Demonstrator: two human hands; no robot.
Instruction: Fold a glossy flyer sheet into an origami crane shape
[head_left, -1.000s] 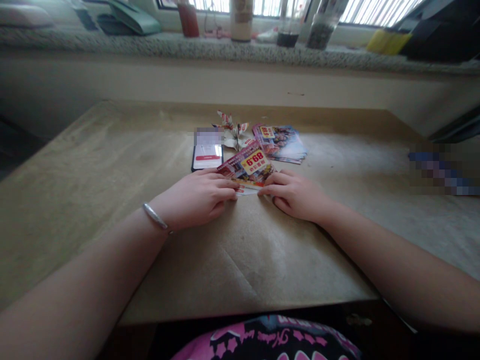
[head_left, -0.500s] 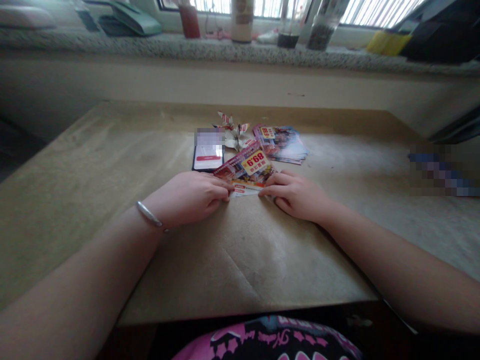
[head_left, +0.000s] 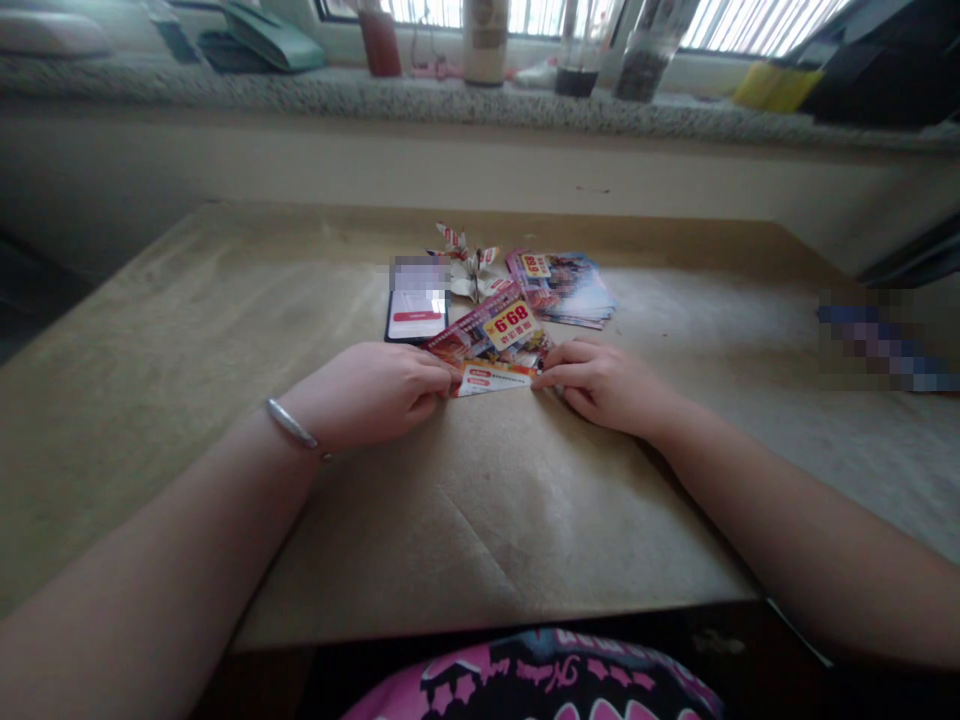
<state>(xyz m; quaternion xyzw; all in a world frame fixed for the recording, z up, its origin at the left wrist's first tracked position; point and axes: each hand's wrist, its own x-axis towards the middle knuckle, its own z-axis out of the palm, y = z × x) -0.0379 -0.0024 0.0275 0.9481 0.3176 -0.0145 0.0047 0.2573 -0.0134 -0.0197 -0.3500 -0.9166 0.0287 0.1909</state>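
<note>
I have the printed flyer (head_left: 487, 340) lying just above the middle of the frame, flat or nearly so on the tan tabletop (head_left: 450, 530), between my two hands. My left hand (head_left: 382, 395), with a silver bangle (head_left: 291, 423) at the wrist, comes in from the lower left and rests its fingertips on the flyer's left corner. My right hand (head_left: 607, 385) reaches in from the lower right, fingers drawn close together, tips on the lower right edge. Both my grips look narrow, but I cannot tell whether I am pinching the paper or only pressing it down, since my thumbs are partly hidden. Red numerals on its yellow panel read upside down in the frame, and a white strip runs along the lower edge. Just above my left hand lies a phone (head_left: 417, 318) with its screen lit; right of that, a folded paper flower (head_left: 472, 275); further right, a fanned stack of flyers (head_left: 570, 295), near the flyer's top corner. Across the top of the frame, jars and bottles stand on a speckled windowsill (head_left: 262, 92).
</note>
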